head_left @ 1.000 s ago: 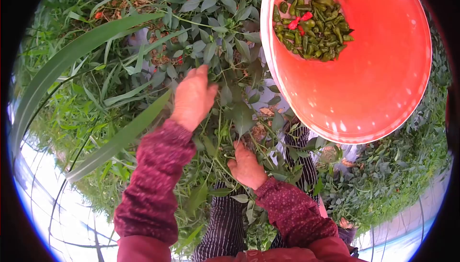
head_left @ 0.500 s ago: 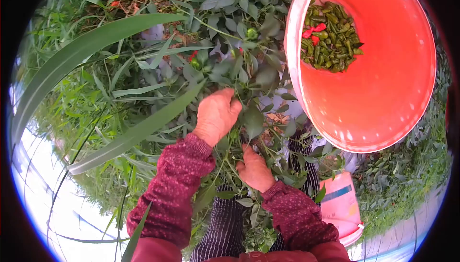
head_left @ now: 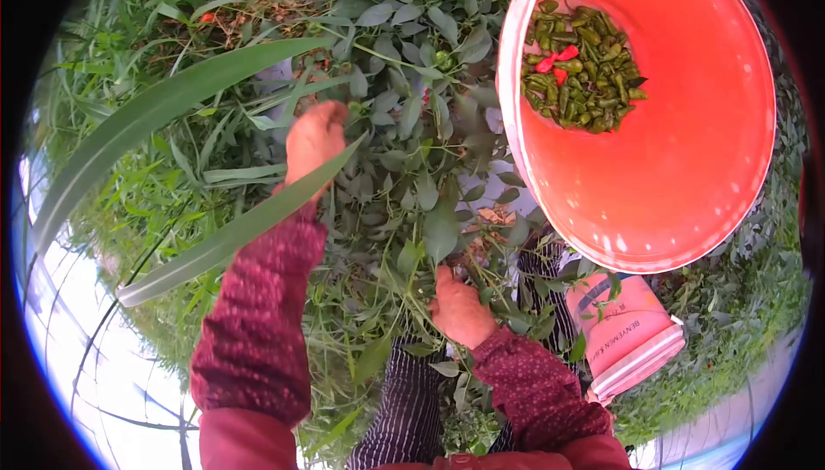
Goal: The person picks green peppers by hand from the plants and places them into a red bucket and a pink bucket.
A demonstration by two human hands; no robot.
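Observation:
My left hand (head_left: 314,145) reaches into the pepper plants (head_left: 412,126) at upper left, fingers curled in among the leaves; a long grass blade crosses in front of its wrist. What its fingertips pinch is hidden. Lower down, my right hand (head_left: 464,308) is closed near the stems, thumb pointing up, with leaves around it; I cannot see what lies inside. A green pepper (head_left: 443,59) hangs on the plant, right of and above my left hand. The big red bucket (head_left: 679,152) at upper right holds many green peppers (head_left: 593,75) and a few red ones (head_left: 559,59).
A pink pail (head_left: 632,332) with printed lettering leans below the red bucket, close to my right sleeve. Long grass blades (head_left: 172,109) arch over the left side. My striped trouser legs (head_left: 400,401) stand among the plants.
My left hand has moved up and to the left through the foliage, reaching where a red pepper showed. My right hand has barely moved. The pink pail appears turned, its lettering now showing.

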